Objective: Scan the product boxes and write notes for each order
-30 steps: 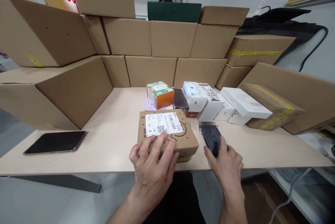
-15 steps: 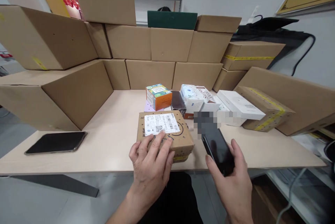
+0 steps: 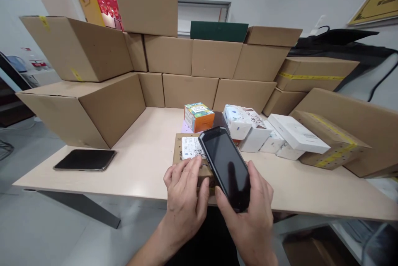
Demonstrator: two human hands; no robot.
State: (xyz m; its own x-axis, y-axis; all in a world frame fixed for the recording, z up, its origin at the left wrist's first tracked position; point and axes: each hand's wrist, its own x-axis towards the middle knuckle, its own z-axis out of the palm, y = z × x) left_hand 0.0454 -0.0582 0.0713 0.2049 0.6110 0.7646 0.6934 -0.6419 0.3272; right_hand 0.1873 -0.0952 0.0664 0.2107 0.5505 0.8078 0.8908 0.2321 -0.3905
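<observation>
A small brown cardboard box (image 3: 179,150) with a white shipping label (image 3: 188,146) lies near the table's front edge. My left hand (image 3: 185,193) rests on its top and front, fingers stretched out, the thumb at the near side. In my right hand (image 3: 251,212) is a thick black phone-like handheld device (image 3: 226,162), its dark screen turned up towards me. The device hovers over the right part of the box and hides it, along with part of the label. My right thumb and fingers clasp its lower end from both sides.
Beyond the box stands an orange and green carton (image 3: 199,117). Several white cartons (image 3: 298,133) and a yellow-taped brown box (image 3: 332,141) lie to the right. Another smartphone (image 3: 85,160) is at the left on the table (image 3: 137,141). Stacked cardboard boxes (image 3: 189,92) wall off the back and sides.
My right hand has brought the black handheld device left, from beside the box to above it. My left hand stays on the box. The view has shifted slightly.
</observation>
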